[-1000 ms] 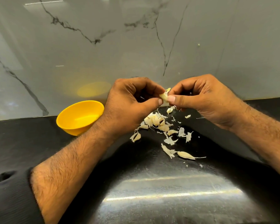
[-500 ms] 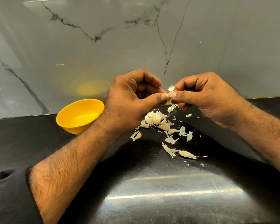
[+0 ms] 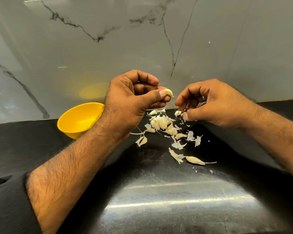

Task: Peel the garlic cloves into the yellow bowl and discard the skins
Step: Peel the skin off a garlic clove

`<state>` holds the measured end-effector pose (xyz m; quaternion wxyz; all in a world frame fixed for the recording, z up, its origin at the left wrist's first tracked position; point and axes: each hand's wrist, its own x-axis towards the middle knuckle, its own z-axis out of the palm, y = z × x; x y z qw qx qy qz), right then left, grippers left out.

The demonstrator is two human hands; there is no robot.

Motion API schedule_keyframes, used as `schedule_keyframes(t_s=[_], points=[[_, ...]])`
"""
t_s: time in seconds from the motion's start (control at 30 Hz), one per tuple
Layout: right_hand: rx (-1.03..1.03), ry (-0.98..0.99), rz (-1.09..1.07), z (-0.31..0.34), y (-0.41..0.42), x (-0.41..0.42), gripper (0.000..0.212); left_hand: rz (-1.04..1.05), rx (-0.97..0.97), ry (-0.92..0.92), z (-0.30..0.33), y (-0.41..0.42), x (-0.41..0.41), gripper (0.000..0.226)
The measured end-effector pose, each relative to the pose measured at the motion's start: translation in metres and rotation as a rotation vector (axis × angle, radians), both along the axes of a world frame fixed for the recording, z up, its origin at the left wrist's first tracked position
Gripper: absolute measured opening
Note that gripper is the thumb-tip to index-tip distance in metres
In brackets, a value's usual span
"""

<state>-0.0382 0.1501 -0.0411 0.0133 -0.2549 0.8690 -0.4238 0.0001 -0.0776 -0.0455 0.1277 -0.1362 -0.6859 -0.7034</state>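
Observation:
My left hand [image 3: 134,102] pinches a pale peeled garlic clove [image 3: 169,92] between thumb and fingers, held above the counter. My right hand [image 3: 215,103] hovers just to the right of it with fingers loosely curled and apart; a scrap of skin [image 3: 177,113] sits right below its fingertips. A pile of garlic cloves and skins [image 3: 164,124] lies on the black counter below both hands. One unpeeled clove [image 3: 194,160] lies nearer to me. The yellow bowl [image 3: 74,119] stands to the left, partly hidden by my left wrist, and looks empty.
A grey marble-look wall [image 3: 142,48] rises right behind the counter. The glossy black counter [image 3: 159,200] stretches toward me. Loose skin flakes [image 3: 191,135] are scattered right of the pile. A black sleeve [image 3: 7,208] covers my left upper forearm.
Both hands were together on the clove; now they have parted. The left hand keeps the clove, now bare, and the right hand has pulled away to the right and lower.

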Motion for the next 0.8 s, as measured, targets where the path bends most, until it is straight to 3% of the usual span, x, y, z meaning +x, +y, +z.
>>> schedule_keyframes(t_s=[0.17, 0.27, 0.4, 0.8], points=[[0.165, 0.204, -0.12, 0.006, 0.004, -0.001, 0.01, 0.025, -0.132, 0.068, 0.001, 0.0, 0.002, 0.029], [0.095, 0.262, -0.057, 0.007, 0.005, 0.004, 0.022, 0.038, -0.191, 0.1, 0.0, 0.0, 0.003, 0.031], [-0.017, 0.387, -0.026, 0.006, -0.005, 0.014, 0.006, 0.057, -0.263, 0.127, -0.001, 0.001, 0.003, 0.034], [0.051, 0.457, -0.046, 0.001, -0.013, 0.013, 0.014, 0.108, -0.269, 0.136, -0.005, 0.008, 0.004, 0.041]])
